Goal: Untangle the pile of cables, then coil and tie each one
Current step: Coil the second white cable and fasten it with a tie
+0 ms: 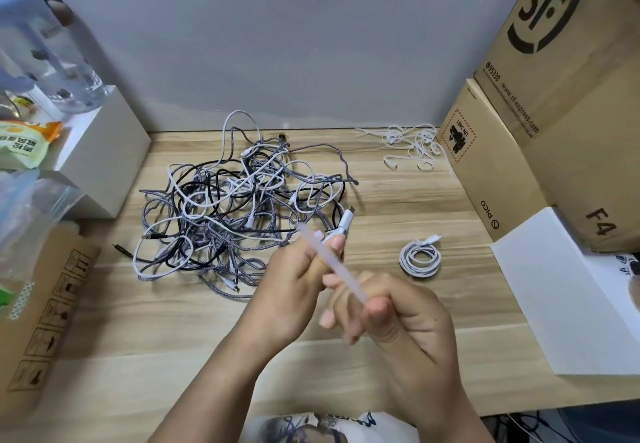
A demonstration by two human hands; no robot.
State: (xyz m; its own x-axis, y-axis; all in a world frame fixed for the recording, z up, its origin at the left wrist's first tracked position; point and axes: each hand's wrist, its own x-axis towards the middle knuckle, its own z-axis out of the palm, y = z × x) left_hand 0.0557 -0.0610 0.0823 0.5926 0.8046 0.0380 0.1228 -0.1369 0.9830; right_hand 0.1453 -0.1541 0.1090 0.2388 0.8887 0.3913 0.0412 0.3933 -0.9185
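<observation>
Above the worktop [173,331], the left hand [294,283] grips a white cable [346,222] while the right hand [398,314] pinches a white tie [332,262]. The tangled pile [239,207] lies behind them. One coiled cable [420,258] rests to the right.

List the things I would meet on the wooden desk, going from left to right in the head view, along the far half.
White box → tangled cable pile → loose white ties → cardboard boxes.
</observation>
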